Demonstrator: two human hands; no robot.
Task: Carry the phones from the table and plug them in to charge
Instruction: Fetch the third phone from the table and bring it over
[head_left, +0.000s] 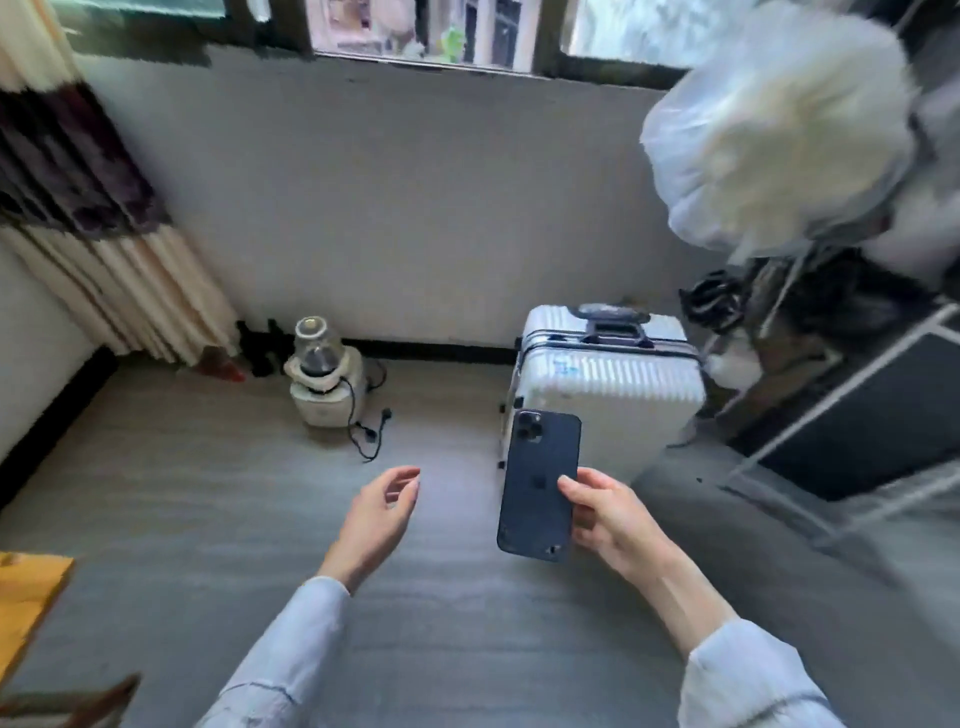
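Phone (537, 483): dark, back side up, held in the air above the floor (208, 493), in front of the suitcase (613, 384).
Right hand (608, 514): grasping the phone by its right edge, thumb across the back.
Left hand (382, 517): released, fingers loosely curled, carrying nothing.
Done: one phone looks lifted and on its way.
Left: no charger or socket for it is visible; the only cord (371, 431) lies unplugged by the blender (324, 374).
Other phones: none in view, so the count remaining cannot be told.
Bench: only a yellow corner (31, 582) at the left edge may be it.

Dark blue phone (537, 483) upright, back facing camera.
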